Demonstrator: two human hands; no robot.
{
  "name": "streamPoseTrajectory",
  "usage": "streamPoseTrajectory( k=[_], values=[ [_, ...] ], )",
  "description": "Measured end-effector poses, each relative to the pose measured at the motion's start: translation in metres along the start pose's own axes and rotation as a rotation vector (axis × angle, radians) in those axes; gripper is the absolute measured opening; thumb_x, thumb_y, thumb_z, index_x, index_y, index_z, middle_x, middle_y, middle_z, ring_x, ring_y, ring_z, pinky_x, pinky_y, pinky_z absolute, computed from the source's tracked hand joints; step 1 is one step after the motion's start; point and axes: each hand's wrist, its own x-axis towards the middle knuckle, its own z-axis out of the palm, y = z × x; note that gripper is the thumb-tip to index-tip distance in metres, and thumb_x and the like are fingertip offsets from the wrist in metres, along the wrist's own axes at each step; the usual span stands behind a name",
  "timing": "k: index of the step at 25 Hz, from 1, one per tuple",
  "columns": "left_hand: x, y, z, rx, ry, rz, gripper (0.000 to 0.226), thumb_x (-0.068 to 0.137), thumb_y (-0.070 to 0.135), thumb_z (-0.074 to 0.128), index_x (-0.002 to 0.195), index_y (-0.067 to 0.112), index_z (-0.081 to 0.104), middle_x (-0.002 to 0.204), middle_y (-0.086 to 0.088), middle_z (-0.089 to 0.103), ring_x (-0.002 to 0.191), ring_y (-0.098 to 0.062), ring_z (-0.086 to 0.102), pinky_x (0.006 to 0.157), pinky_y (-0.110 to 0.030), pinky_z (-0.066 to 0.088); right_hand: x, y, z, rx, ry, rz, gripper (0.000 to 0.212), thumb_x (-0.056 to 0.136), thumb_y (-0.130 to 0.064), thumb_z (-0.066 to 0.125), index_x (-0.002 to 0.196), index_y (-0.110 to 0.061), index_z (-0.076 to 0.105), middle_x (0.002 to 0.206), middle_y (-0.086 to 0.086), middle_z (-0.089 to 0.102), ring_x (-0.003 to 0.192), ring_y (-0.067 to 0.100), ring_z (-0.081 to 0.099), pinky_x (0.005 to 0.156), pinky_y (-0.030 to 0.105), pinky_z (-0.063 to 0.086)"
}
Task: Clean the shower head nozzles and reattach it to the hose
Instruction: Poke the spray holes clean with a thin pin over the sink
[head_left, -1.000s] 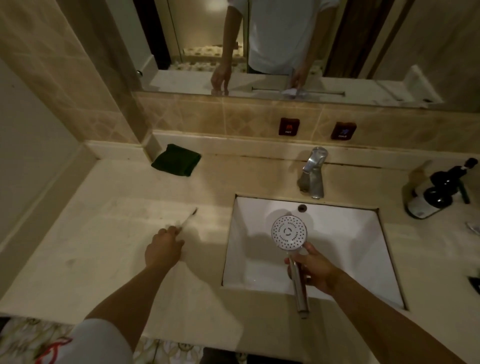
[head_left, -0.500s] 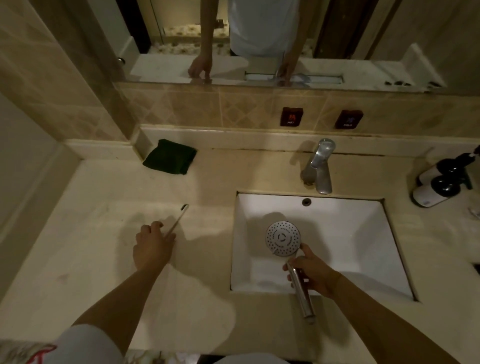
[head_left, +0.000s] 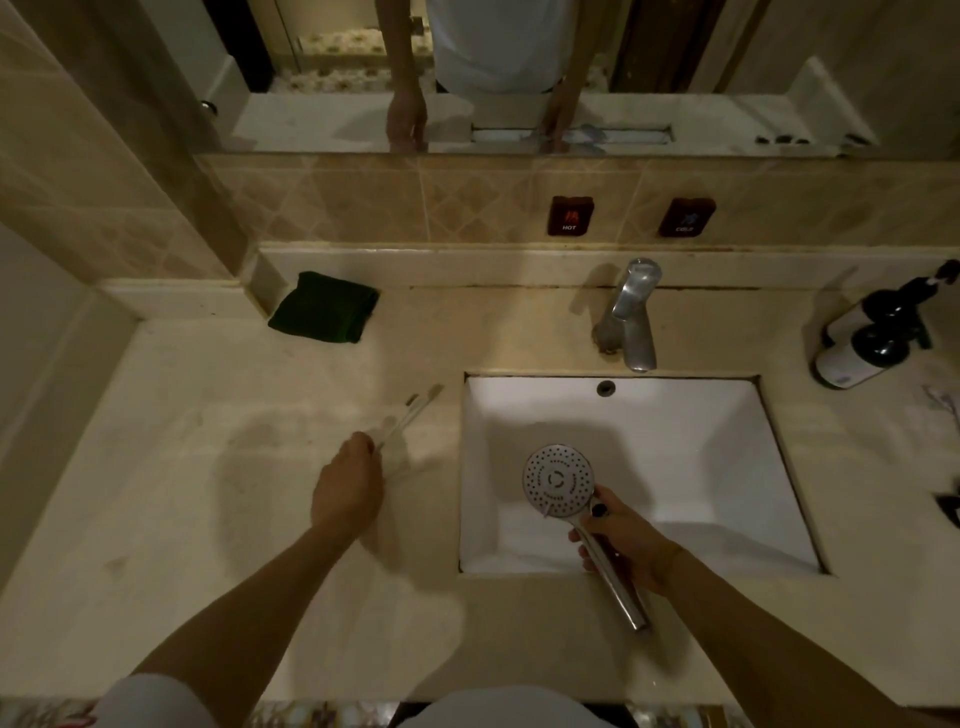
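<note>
We hold the shower head by its chrome handle in our right hand, fingers wrapped round it, nozzle face up over the sink, likely so drips fall into the basin. Our left hand pinches a toothbrush just above the counter, bristles pointing away, well left of the nozzles, apparently for scrubbing them.
</note>
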Motion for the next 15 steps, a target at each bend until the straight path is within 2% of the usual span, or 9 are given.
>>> streamPoseTrajectory(
  k=[3, 5, 9, 13, 15],
  values=[
    [-0.024, 0.028, 0.018, -0.047, -0.216, 0.213, 0.009, 0.099, 0.022, 0.036, 0.092, 0.018, 0.041, 0.08, -0.004, 0.06, 0.069, -0.025, 0.06, 0.065, -0.044, 0.054, -0.006, 0.005, -0.006, -0.016, 0.0, 0.001, 0.04, 0.098, 0.001, 0.046, 0.134, -0.014, 0.044, 0.103, 0.025, 0.058, 0.069, 0.025, 0.063, 0.056, 0.036, 0.057],
    [-0.037, 0.044, 0.028, -0.033, -0.301, 0.29, 0.004, 0.096, 0.02, 0.041, 0.099, 0.018, 0.043, 0.083, -0.003, 0.062, 0.071, -0.024, 0.06, 0.066, -0.042, 0.053, -0.008, 0.008, -0.01, -0.063, 0.009, -0.006, 0.039, 0.098, 0.0, 0.046, 0.134, -0.012, 0.044, 0.105, 0.024, 0.058, 0.065, 0.022, 0.063, 0.052, 0.032, 0.055],
    [-0.056, 0.068, 0.045, -0.091, -0.399, 0.319, 0.012, 0.099, 0.024, 0.038, 0.106, 0.019, 0.046, 0.087, 0.0, 0.06, 0.071, -0.018, 0.056, 0.063, -0.031, 0.047, -0.009, 0.018, -0.015, -0.078, 0.002, 0.025, 0.034, 0.099, -0.005, 0.046, 0.133, -0.01, 0.046, 0.095, 0.026, 0.065, 0.056, 0.023, 0.064, 0.049, 0.03, 0.054],
    [-0.068, 0.08, 0.055, -0.096, -0.434, 0.374, 0.015, 0.099, 0.031, 0.04, 0.11, 0.026, 0.049, 0.084, 0.001, 0.064, 0.07, -0.018, 0.06, 0.063, -0.033, 0.049, -0.009, 0.024, -0.012, -0.127, 0.04, -0.013, 0.037, 0.099, -0.008, 0.047, 0.136, -0.009, 0.047, 0.09, 0.023, 0.069, 0.055, 0.022, 0.065, 0.049, 0.029, 0.054],
    [-0.071, 0.085, 0.059, -0.145, -0.429, 0.352, 0.018, 0.099, 0.03, 0.042, 0.113, 0.029, 0.053, 0.081, 0.005, 0.065, 0.071, -0.015, 0.061, 0.063, -0.029, 0.048, -0.008, 0.029, -0.011, -0.141, 0.064, -0.04, 0.039, 0.099, -0.01, 0.048, 0.138, -0.011, 0.047, 0.086, 0.021, 0.069, 0.055, 0.021, 0.064, 0.051, 0.029, 0.054]
  ],
)
